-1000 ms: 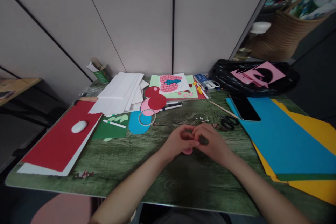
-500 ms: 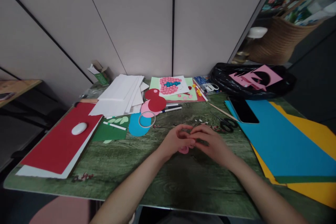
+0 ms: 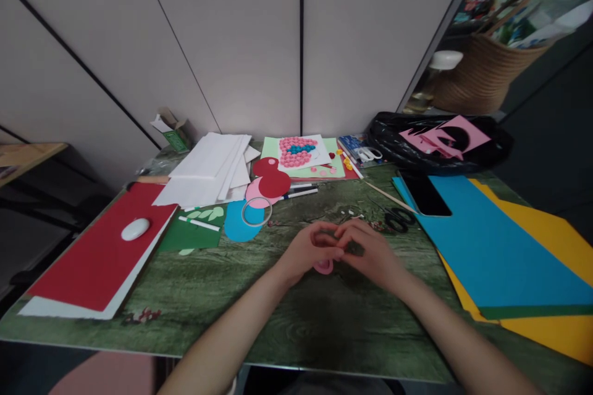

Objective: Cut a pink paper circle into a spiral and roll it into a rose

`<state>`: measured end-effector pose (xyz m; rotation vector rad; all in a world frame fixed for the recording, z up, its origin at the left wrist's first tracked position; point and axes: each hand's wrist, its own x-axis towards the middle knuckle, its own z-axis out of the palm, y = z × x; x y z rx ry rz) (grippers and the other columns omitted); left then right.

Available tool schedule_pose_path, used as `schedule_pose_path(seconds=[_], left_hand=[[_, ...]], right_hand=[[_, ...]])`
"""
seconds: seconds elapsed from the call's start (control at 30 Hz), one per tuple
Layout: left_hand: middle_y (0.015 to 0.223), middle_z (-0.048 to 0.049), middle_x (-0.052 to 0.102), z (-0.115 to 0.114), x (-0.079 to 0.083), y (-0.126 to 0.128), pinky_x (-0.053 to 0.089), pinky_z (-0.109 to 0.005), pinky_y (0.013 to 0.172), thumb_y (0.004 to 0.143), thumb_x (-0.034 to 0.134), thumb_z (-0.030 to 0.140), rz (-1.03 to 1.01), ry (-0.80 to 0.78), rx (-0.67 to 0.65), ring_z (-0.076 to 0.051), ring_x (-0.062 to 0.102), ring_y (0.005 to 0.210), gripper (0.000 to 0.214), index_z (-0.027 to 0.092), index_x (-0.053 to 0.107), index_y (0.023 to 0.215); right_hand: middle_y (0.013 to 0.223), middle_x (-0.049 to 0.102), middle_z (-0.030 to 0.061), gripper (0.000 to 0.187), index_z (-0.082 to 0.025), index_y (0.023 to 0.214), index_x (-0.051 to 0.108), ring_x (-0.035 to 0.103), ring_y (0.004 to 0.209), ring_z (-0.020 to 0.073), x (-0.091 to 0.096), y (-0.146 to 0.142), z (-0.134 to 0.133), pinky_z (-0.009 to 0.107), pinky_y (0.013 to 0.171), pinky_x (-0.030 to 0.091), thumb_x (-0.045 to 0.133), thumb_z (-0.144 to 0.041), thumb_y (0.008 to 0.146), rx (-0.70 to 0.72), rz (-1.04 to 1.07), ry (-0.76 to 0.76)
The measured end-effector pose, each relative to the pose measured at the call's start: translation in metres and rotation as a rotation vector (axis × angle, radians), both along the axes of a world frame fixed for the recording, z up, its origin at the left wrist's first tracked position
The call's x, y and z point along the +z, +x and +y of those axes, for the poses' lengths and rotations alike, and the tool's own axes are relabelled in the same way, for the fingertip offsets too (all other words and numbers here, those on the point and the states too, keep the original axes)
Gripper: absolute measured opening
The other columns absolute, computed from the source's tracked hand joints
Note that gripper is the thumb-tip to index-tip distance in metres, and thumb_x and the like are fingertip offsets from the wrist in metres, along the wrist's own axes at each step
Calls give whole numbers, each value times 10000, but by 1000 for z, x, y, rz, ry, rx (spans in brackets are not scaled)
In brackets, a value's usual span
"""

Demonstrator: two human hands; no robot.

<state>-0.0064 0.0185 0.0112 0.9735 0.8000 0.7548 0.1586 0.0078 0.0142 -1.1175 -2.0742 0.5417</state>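
Both hands meet low over the middle of the table, fingertips together. My left hand (image 3: 308,253) is closed in a pinch on a pink curled paper strip (image 3: 323,266), whose looped end hangs below the thumb. Fingers bent, my right hand (image 3: 370,253) is pinched against the left fingertips at the same strip. The part between the fingertips is hidden. Just beyond the hands lie small white bits (image 3: 352,213) and black-handled scissors (image 3: 399,220). A thin wooden stick (image 3: 389,196) slants behind the scissors.
Left are red card (image 3: 88,253) with a white oval object (image 3: 135,229), white sheets (image 3: 208,157) and a blue paper circle (image 3: 243,231) under a ring (image 3: 256,199). A pink dotted picture (image 3: 296,151) lies behind. Right are a phone (image 3: 426,193), blue card (image 3: 500,253) and black bag (image 3: 389,142).
The view has shifted slightly. My right fingers have curled a little more against the left fingertips, and the pink strip's loop shows slightly lower under the left thumb.
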Motion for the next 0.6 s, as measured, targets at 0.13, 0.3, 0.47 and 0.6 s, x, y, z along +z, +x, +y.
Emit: schedule_pose_path(seconds=[0.13,0.3,0.47,0.6], left_hand=[[741,-24,628,0,1,1,389,-215,593,546,748,212,12,-3,-1,-95,549,620,504,141,556,1006],[730,-20,617,0,1,0,385,-214,566,545,748,239,27,2,-7,-91,537,599,524,141,544,1018],[711,0,593,-1,3,0,361,-197,506,571,733,259,40,-2,-13,-70,499,538,515,160,535,1035],[703,0,592,-1,4,1,351,-187,482,560,741,273,38,-20,5,-71,503,526,557,161,518,1057]], right_hand=[[866,584,25,111,-199,681,555,543,877,174,0,0,-1,332,780,427,654,-155,706,3,6,-21],[853,581,23,117,-198,676,546,547,861,173,-1,0,-2,335,776,426,653,-160,708,6,15,-15],[841,579,27,82,-201,702,551,547,854,175,-1,-2,-1,339,760,438,625,-181,731,1,32,-7],[842,576,28,72,-204,718,564,546,857,175,-1,-1,0,330,757,445,628,-171,721,-7,26,-2]])
